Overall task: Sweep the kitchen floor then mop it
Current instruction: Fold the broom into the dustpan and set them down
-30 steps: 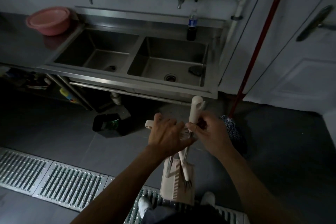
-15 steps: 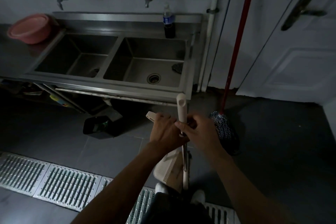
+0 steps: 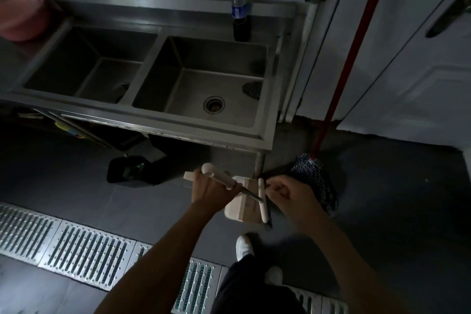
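Observation:
My left hand (image 3: pixel 211 187) grips the cream handle of a small broom (image 3: pixel 219 176), together with the handle of a cream dustpan (image 3: pixel 235 209) whose end sticks out to the left. The broom slants down to the right, and its white head bar (image 3: pixel 262 202) lies across the dustpan with dark bristles at its right side. My right hand (image 3: pixel 283 190) is curled at the top end of the head bar and pinches it. A mop with a red pole (image 3: pixel 349 58) leans against the wall, its blue-white head (image 3: pixel 313 178) on the floor just right of my hands.
A steel double sink (image 3: pixel 142 120) stands ahead, with a bottle (image 3: pixel 240 20) on its back ledge and a pink basin (image 3: pixel 23 15) at the left. A black bin (image 3: pixel 127 169) sits under it. Drain grates (image 3: pixel 76 252) cross the grey floor; a white door (image 3: pixel 420 71) is at the right.
The broom tipped from upright to slanting right, its head now across the dustpan. My right hand slid from the handle down to the head bar. The view moved closer to the sink.

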Available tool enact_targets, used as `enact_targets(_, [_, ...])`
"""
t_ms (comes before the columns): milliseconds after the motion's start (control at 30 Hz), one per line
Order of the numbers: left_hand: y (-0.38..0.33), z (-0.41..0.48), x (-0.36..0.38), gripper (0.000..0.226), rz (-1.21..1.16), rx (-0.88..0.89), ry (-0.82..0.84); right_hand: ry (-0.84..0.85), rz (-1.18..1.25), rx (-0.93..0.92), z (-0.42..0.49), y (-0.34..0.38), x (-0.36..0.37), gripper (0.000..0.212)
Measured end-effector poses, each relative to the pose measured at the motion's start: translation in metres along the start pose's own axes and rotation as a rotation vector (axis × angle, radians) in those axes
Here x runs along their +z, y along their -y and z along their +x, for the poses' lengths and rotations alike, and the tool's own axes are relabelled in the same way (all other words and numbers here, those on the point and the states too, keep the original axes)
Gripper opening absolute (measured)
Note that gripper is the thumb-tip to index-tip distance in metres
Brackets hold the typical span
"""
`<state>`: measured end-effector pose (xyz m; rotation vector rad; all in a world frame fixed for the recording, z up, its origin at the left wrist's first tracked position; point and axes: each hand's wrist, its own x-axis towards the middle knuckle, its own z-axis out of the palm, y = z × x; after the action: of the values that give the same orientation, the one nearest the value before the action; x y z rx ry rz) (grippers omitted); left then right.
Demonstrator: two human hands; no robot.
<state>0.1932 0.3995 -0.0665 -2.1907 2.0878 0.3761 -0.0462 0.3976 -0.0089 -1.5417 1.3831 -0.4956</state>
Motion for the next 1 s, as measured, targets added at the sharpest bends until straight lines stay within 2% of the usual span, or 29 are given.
enact_targets(100, [0.021, 0.025, 0.013, 0.049, -0.029, -0.01, 0.046, 0.021, -0.042, 0.037, 0.011, -0.012, -0.001, 0.011])
enact_targets(233, [0.037, 0.061, 0.024, 0.074, -0.05, -0.02, 0.093, 0.037, -0.096, 0.059, 0.025, -0.027, 0.0, 0.013])
enact_targets(267, [0.042, 0.07, 0.028, 0.072, -0.031, -0.022, 0.083, 0.031, -0.092, 0.073, 0.029, -0.03, 0.0, 0.012])
enact_targets(400, [0.064, 0.098, 0.049, 0.039, 0.02, -0.03, -0.014, 0.02, -0.123, 0.131, 0.044, -0.043, -0.002, 0.01])
enact_targets(467, [0.079, 0.113, 0.056, 0.047, 0.041, -0.032, -0.029, 0.02, -0.152, 0.146, 0.049, -0.049, -0.002, 0.009])
enact_targets(600, [0.104, 0.123, 0.058, 0.079, 0.128, -0.057, 0.108, 0.016, -0.149, 0.216, 0.057, -0.058, 0.0, 0.011])
enact_targets(700, [0.117, 0.106, 0.061, 0.075, 0.147, -0.074, 0.104, 0.004, -0.154, 0.235, 0.06, -0.059, 0.002, 0.01])
enact_targets(767, [0.124, 0.092, 0.064, 0.07, 0.069, -0.126, 0.056, 0.011, -0.159, 0.242, 0.059, -0.059, 0.001, 0.011])
enact_targets(900, [0.131, 0.081, 0.069, 0.075, -0.088, -0.269, -0.035, 0.016, -0.153, 0.26, 0.061, -0.058, -0.004, 0.009])
enact_targets(1000, [0.131, 0.084, 0.07, 0.075, -0.13, -0.361, -0.027, 0.033, -0.142, 0.265, 0.068, -0.059, -0.01, 0.012])
